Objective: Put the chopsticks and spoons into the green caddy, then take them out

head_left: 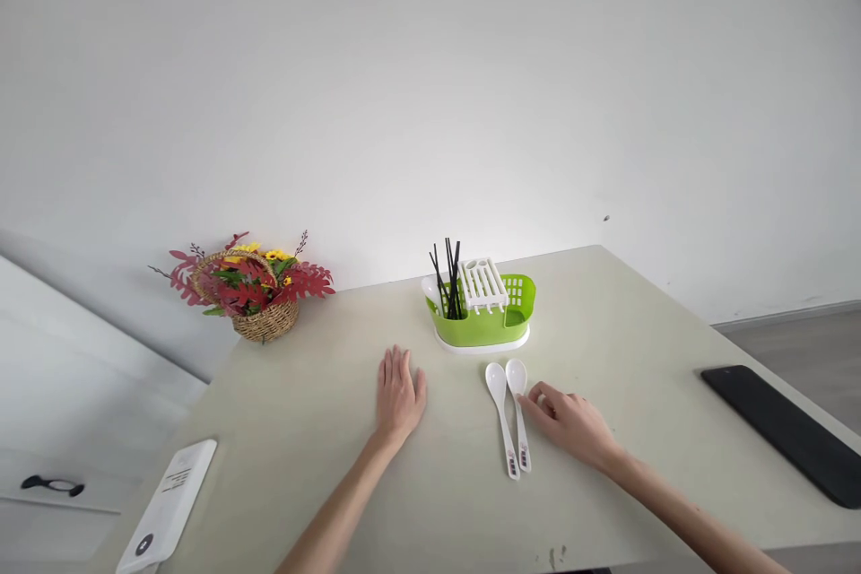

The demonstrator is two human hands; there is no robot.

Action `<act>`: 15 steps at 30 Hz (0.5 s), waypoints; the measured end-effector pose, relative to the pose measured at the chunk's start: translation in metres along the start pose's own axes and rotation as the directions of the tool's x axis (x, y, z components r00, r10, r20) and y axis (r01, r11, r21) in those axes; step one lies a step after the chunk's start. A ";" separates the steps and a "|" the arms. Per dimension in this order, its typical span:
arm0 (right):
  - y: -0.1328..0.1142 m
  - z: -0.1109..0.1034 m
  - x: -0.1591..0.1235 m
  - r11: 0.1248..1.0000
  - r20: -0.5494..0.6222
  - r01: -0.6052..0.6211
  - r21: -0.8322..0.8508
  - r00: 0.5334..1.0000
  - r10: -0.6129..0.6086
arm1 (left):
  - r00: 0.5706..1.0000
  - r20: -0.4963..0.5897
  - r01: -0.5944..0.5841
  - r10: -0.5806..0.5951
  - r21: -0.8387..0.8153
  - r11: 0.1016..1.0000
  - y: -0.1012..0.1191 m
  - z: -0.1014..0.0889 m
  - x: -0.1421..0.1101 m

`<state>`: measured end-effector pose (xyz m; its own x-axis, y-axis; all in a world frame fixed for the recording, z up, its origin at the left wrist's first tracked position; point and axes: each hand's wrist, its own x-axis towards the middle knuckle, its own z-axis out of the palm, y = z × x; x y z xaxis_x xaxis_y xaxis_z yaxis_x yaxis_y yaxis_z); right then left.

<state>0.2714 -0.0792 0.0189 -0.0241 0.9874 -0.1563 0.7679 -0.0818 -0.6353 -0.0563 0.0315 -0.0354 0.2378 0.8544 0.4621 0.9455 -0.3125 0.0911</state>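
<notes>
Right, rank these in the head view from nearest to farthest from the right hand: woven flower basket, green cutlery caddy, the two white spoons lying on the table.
From the right hand:
1. Two white spoons: right beside it, on its left.
2. Green cutlery caddy: ahead and to the left, beyond the spoons.
3. Woven flower basket: far off to the left.

No wording can be read. The white rounded slab [167, 502] at the left edge of the bench [302, 413] carries several short lines of dark print [178, 471], too small to make out, and a dark round emblem [143, 544] with an unclear pale mark inside. Both white spoons [502, 417] bear a dark printed block [512, 465] near the handle's end, likewise illegible.
</notes>
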 end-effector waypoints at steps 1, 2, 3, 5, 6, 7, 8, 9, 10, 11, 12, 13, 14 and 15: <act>-0.003 0.001 0.003 1.000 0.003 -0.021 -0.011 1.000 0.021 | 1.000 -0.005 0.000 0.000 -0.006 1.000 0.000 -0.001 0.000; -0.005 0.001 0.004 0.999 0.002 -0.040 -0.030 0.999 0.040 | 1.000 -0.010 -0.001 0.001 -0.011 1.000 0.000 -0.001 0.000; -0.007 0.002 0.006 0.997 -0.003 -0.057 -0.052 0.998 0.057 | 1.000 -0.014 -0.001 0.001 -0.016 1.000 0.000 -0.002 0.001; -0.009 0.004 0.008 0.992 -0.019 -0.087 -0.089 0.996 0.085 | 1.000 -0.019 -0.002 0.001 -0.024 1.000 0.000 -0.003 0.001; -0.010 0.005 0.008 0.990 -0.027 -0.100 -0.100 0.995 0.098 | 1.000 -0.021 -0.003 0.002 -0.027 1.000 0.000 -0.003 0.001; -0.011 0.006 0.008 0.988 -0.032 -0.110 -0.106 0.994 0.108 | 1.000 -0.022 -0.005 0.004 -0.028 1.000 0.000 -0.004 0.001; -0.011 0.007 0.007 0.986 -0.037 -0.123 -0.111 0.992 0.119 | 1.000 -0.022 -0.007 0.007 -0.029 1.000 0.000 -0.004 0.001; -0.012 0.008 0.006 0.984 -0.042 -0.136 -0.119 0.990 0.132 | 1.000 -0.020 -0.010 0.009 -0.029 1.000 0.000 -0.005 0.001; -0.014 0.009 0.005 0.980 -0.049 -0.150 -0.131 0.988 0.145 | 1.000 -0.015 -0.012 0.011 -0.032 0.999 0.000 -0.006 0.001; -0.016 0.011 0.003 0.976 -0.056 -0.165 -0.146 0.986 0.158 | 1.000 -0.010 -0.012 0.011 -0.036 0.999 0.001 -0.007 0.001; -0.017 0.012 0.001 0.970 -0.066 -0.179 -0.162 0.983 0.171 | 1.000 -0.004 -0.011 0.011 -0.041 0.999 0.001 -0.008 0.001; -0.020 0.013 -0.001 0.965 -0.077 -0.193 -0.178 0.980 0.182 | 1.000 0.000 -0.010 0.010 -0.047 0.999 0.001 -0.008 0.001; -0.022 0.015 -0.004 0.961 -0.089 -0.203 -0.191 0.978 0.189 | 1.000 0.002 -0.010 0.010 -0.052 0.999 0.002 -0.010 0.001; -0.023 0.016 -0.006 0.958 -0.099 -0.207 -0.200 0.977 0.190 | 1.000 0.002 -0.010 0.010 -0.058 0.998 0.003 -0.011 0.001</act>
<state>0.2430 -0.0855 0.0223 0.1862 0.9622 -0.1985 0.8682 -0.2558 -0.4252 -0.0560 0.0267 -0.0254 0.2481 0.8518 0.4613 0.9286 -0.3448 0.1372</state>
